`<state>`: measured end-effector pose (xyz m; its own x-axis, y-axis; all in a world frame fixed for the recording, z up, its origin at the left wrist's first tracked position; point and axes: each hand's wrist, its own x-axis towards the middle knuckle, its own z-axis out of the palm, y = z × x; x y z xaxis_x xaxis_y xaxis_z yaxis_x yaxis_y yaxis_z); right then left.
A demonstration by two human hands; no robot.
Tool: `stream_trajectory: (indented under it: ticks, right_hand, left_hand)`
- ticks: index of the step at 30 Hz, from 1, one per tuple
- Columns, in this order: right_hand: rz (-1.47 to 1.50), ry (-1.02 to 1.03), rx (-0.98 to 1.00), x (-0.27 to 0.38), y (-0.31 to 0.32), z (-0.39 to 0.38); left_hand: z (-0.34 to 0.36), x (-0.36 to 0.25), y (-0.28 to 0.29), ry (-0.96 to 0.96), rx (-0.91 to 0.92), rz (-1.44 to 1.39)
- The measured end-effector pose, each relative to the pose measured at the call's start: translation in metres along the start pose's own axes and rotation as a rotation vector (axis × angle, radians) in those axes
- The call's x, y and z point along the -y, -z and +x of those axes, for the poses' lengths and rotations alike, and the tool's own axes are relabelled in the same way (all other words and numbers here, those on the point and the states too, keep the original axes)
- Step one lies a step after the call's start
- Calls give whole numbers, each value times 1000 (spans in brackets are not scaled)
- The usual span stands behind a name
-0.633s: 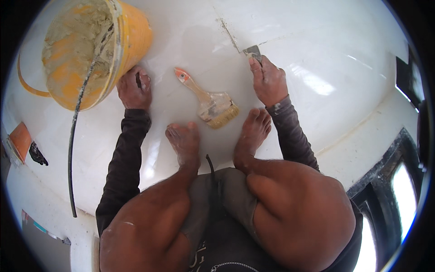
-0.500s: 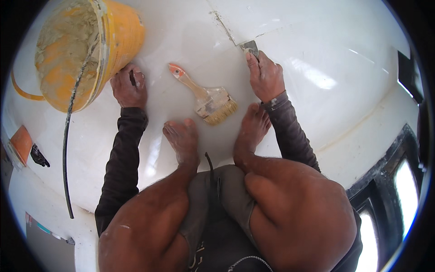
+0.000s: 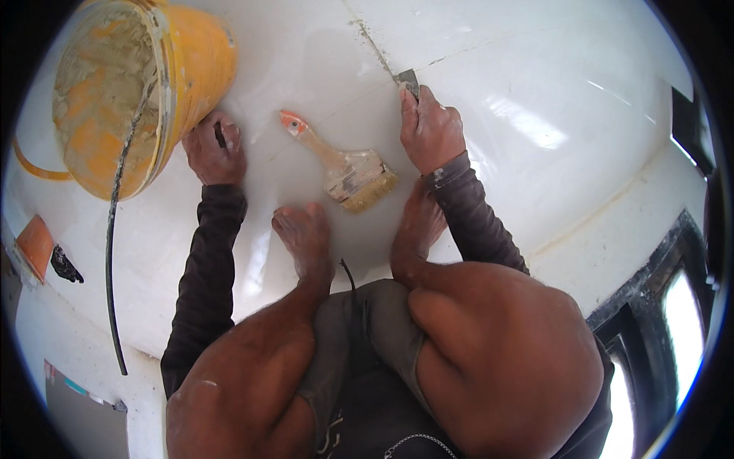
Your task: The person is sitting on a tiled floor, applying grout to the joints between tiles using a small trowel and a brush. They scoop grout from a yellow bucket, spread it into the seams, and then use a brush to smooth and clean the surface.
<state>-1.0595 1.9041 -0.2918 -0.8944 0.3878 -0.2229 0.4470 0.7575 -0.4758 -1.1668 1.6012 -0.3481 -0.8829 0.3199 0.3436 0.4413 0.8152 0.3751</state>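
My right hand grips a small putty knife, its dark flat blade against the pale tiled floor. The blade sits beside a dark-edged joint that has crumbs of filler along it. Beside the yellow bucket, my left hand rests with its fingers curled; a dark slot shows at the fist, and what it may hold is hidden. Between my hands lies a wide paintbrush with a wooden handle, orange at its end, and stained bristles pointing toward me.
Greyish paste coats the tilted bucket's inside, and a black rod or cable hangs out over its rim. An orange piece and a crumpled black scrap lie at the left. My bare feet flank the brush. Dark frames stand at the right.
My right hand has moved left with the putty knife, bringing the blade closer to the joint. My left hand stays by the bucket, and the brush lies where it was.
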Motion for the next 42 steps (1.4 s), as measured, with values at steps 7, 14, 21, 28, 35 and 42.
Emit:
stream_trajectory:
  ticks: [7, 14, 21, 28, 35, 42]
  right_hand:
    - [1033, -349, 212, 11, 30, 42]
    - [324, -28, 49, -24, 34, -4]
    - [151, 0, 46, -25, 19, -9]
    - [69, 26, -91, -22, 6, -14]
    - [-12, 52, -111, -10, 8, -1]
    - [912, -485, 321, -22, 33, -6]
  left_hand:
    - [12, 2, 6, 83, 73, -25]
    - [-5, -16, 6, 14, 22, -26]
    - [-8, -14, 8, 61, 69, -10]
    - [-7, -12, 4, 44, 55, -40]
    - [-2, -9, 4, 22, 38, -37]
    - [-8, -10, 6, 44, 48, -33]
